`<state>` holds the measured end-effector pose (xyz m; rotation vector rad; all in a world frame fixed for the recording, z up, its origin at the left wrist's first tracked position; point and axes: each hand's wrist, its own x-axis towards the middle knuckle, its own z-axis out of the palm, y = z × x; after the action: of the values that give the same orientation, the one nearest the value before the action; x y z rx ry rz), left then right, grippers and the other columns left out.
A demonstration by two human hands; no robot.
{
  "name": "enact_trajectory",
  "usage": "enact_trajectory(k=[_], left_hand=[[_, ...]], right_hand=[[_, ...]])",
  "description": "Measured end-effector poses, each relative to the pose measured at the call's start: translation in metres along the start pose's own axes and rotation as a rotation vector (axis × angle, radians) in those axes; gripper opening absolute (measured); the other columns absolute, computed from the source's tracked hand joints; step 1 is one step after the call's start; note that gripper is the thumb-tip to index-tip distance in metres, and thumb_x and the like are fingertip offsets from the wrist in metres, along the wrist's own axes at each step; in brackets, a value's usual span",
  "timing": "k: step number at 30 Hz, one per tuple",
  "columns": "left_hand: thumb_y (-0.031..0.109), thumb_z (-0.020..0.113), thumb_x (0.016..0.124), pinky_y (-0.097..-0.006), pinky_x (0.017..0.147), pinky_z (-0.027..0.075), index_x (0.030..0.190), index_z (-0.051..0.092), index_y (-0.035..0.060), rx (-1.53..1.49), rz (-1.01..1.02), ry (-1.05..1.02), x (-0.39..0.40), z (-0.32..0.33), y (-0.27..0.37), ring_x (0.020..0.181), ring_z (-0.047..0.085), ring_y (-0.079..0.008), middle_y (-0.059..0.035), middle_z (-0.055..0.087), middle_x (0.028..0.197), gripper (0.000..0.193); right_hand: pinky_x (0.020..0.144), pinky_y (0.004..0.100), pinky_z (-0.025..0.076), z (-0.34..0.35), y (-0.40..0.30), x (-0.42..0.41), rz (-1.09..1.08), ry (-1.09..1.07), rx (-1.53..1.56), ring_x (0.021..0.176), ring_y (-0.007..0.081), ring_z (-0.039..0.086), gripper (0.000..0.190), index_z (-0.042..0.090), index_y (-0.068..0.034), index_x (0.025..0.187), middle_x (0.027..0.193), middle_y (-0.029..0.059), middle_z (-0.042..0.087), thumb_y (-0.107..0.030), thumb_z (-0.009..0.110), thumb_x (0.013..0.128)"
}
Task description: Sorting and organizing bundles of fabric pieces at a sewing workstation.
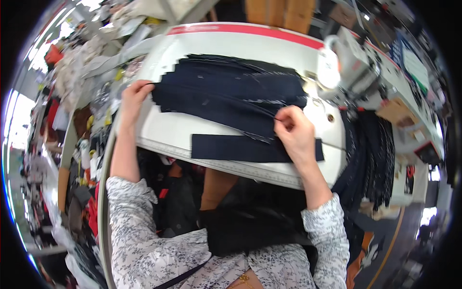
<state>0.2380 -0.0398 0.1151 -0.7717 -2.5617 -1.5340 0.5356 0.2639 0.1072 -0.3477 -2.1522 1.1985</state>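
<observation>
On the white sewing table [166,124] lies a fanned stack of dark navy fabric panels [231,79], some with loose pale threads at their edges. My left hand [133,99] pinches the left corner of the top panel [216,110]. Farther right, my right hand [296,126] has thumb and fingers closed on the same panel's upper edge. A separate rectangular navy fabric strip [231,147] lies nearer to me, partly under my right wrist. The sewing machine [350,54] stands to the right of the stack, its lamp lit.
A ruler scale [231,168] runs along the table's front edge. More dark fabric pieces [371,155] hang off the right side. Crowded piles of cloth [79,65] and plastic fill the left. Wooden boards [279,14] stand beyond the table.
</observation>
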Motion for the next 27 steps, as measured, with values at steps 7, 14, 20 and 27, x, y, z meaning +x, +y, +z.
enact_trajectory(k=[7,14,20,27], left_hand=[[0.006,0.067,0.081,-0.0180,0.057,0.035,0.093,0.069,0.0018,-0.234,-0.027,-0.008,-0.011,0.000,0.021,0.063,0.047,-0.0030,0.0044,0.058,0.072,0.012],[0.006,0.065,0.084,-0.0181,0.052,0.032,0.095,0.067,0.0020,-0.186,-0.011,0.007,-0.007,0.002,0.016,0.059,0.044,-0.0028,0.0040,0.056,0.071,0.013],[0.013,0.064,0.088,-0.0190,0.049,0.029,0.098,0.065,0.0031,-0.227,-0.044,-0.014,0.002,0.003,0.016,0.056,0.044,-0.0023,0.0044,0.054,0.068,0.014],[0.015,0.066,0.087,-0.0186,0.050,0.031,0.098,0.066,0.0038,-0.184,-0.113,-0.029,0.006,0.028,0.028,0.057,0.047,-0.0024,0.0039,0.058,0.071,0.016]], right_hand=[[0.054,0.0182,0.040,0.000,0.004,-0.005,0.117,-0.022,0.163,0.059,0.0031,0.048,0.014,0.051,-0.003,0.081,0.068,-0.0022,0.051,0.008,0.060,0.079],[0.054,0.0168,0.039,-0.002,-0.003,-0.004,0.131,-0.017,0.092,0.060,0.0014,0.046,0.016,0.049,-0.005,0.085,0.068,-0.0044,0.048,0.006,0.060,0.082],[0.052,0.0163,0.036,-0.002,-0.007,0.000,0.070,0.023,0.104,0.057,0.0001,0.043,0.017,0.052,-0.005,0.085,0.065,-0.0057,0.049,0.006,0.064,0.080],[0.055,0.0193,0.044,-0.010,0.002,0.001,-0.005,0.039,0.015,0.061,0.0045,0.053,0.016,0.057,-0.002,0.090,0.075,0.0007,0.057,0.007,0.062,0.078]])
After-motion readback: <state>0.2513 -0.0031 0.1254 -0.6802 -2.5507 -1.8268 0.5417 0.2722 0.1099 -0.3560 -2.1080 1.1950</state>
